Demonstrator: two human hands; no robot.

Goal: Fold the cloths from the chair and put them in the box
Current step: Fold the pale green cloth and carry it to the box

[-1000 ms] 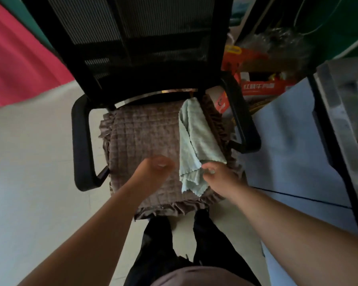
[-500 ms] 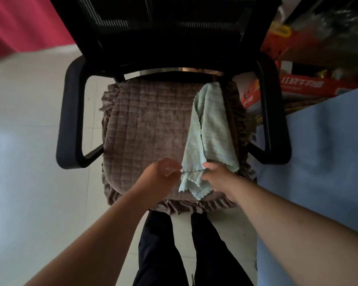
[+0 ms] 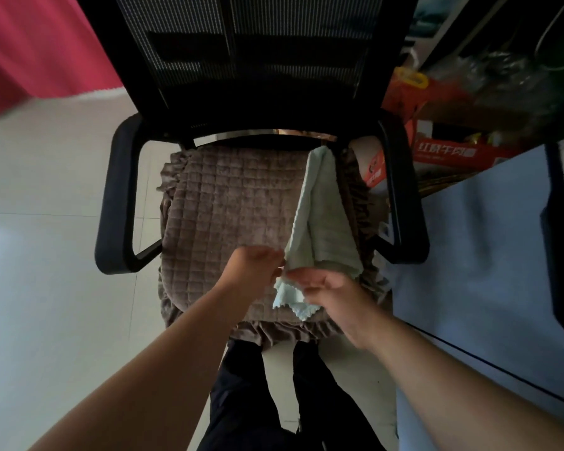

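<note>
- Cloth (image 3: pixel 319 219): pale green, soft nubby terry, matt.
- Cushion (image 3: pixel 228 209): brown quilted plush, velvety, frilled edge.
- Chair (image 3: pixel 118 203): matt black plastic arms, mesh back, shiny metal bar.
- Floor (image 3: pixel 46 255): smooth, slightly glossy tile.

Chair (image 3: pixel 261 76) top cut off, frame edge

i had only one view, the wide-angle camera on the person's head. it looked steeply down and forward from close above the chair (image 3: pixel 264 125), with the seat cushion (image 3: pixel 222 209) at centre and both forearms entering from the bottom edge.
</note>
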